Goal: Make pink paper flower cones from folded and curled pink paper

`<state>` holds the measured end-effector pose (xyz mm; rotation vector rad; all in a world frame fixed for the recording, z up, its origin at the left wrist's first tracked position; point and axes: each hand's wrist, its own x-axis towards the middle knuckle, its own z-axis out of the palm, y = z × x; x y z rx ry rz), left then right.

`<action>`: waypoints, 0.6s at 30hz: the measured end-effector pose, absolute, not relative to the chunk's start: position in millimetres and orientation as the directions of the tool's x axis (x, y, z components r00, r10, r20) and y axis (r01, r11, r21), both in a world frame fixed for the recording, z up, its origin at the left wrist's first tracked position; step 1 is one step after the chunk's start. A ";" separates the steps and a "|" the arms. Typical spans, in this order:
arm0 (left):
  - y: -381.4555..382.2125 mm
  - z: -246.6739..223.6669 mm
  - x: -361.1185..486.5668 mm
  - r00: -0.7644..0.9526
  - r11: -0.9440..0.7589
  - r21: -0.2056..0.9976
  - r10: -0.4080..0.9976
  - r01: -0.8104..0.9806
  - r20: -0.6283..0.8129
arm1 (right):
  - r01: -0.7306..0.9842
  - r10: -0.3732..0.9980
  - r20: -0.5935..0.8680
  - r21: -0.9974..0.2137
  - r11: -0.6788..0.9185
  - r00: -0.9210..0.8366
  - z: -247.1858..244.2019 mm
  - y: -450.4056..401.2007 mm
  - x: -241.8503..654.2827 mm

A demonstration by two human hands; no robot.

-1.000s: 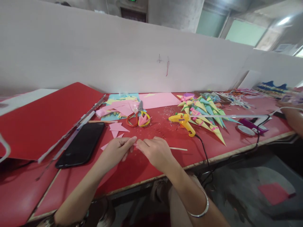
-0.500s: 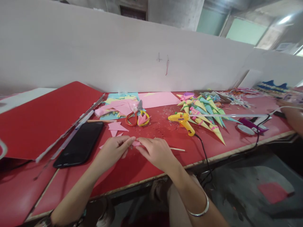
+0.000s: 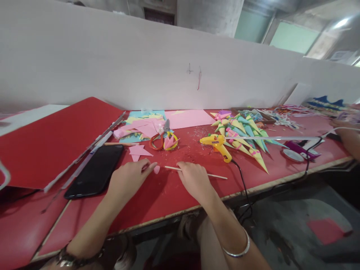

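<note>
A small pink paper piece [image 3: 156, 170] shows at the fingertips of my left hand [image 3: 129, 178], which is closed on it over the red table. My right hand [image 3: 195, 180] is closed round a thin pale stick [image 3: 218, 176], whose ends stick out on both sides of the fingers. The two hands are apart. Beyond them lie scissors [image 3: 156, 143] with red and yellow handles, with a folded pink paper shape [image 3: 170, 141] on the yellow handle. Pink paper pieces [image 3: 138, 151] lie just behind my left hand.
A black phone [image 3: 95, 172] lies at left beside a large red sheet [image 3: 56, 146]. The yellow glue gun [image 3: 216, 144] and its cord are right of centre, near a pile of paper cones [image 3: 247, 131]. Another person's arm [image 3: 348, 138] reaches in at far right.
My hands have moved apart from where they met. The pink piece is at my left fingers, and the stick in my right hand now shows on both sides.
</note>
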<state>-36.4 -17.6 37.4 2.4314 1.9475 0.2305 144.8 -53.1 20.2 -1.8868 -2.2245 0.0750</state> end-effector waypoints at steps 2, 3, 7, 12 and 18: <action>-17.8 35.2 -33.7 0.208 -0.216 0.095 0.974 0.972 0.090 | 0.974 0.984 0.129 -0.174 0.144 -0.123 19.0 -52.5 143.3; -17.5 34.2 -33.1 0.209 -0.218 0.108 0.974 0.970 0.090 | 0.976 0.986 0.127 -0.169 0.133 -0.113 18.4 -52.2 142.4; -14.7 33.4 -34.4 0.235 -0.262 0.145 0.955 0.954 0.179 | 0.980 0.988 0.130 -0.167 0.105 -0.084 15.6 -52.0 137.8; -7.3 45.1 -28.9 0.313 -0.364 0.168 0.911 0.916 0.270 | 0.979 0.985 0.149 -0.169 0.112 -0.087 13.5 -52.0 135.7; 29.9 57.3 -5.2 0.383 -0.394 0.126 0.918 0.910 0.105 | 0.979 0.986 0.137 -0.167 0.113 -0.090 13.6 -52.3 136.7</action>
